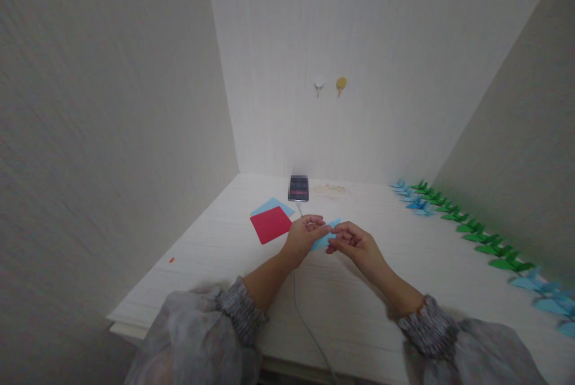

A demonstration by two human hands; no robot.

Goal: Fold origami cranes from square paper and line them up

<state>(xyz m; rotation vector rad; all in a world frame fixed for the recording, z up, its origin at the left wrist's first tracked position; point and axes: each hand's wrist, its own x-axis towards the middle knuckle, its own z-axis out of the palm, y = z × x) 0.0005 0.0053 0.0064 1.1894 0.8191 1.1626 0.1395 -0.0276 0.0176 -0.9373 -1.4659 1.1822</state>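
Between my two hands is a piece of light blue folding paper (320, 243), partly hidden by the fingers. My left hand (303, 238) grips its left side, thumb stretched along it. With fingertips pinched, my right hand (357, 242) holds the paper's right edge. Just left of my left hand, a red paper square (271, 225) lies flat on the white table (215, 271). It overlaps a light blue paper sheet (274, 203) behind it. The exact folds of the held piece are too small to make out.
A phone (299, 188) lies at the back, its white cable (305, 326) running under my hands to the front edge. Folded green paper cranes (471, 226) and blue paper cranes (550, 298) line the right side. Two hooks (341, 84) hang on the back wall.
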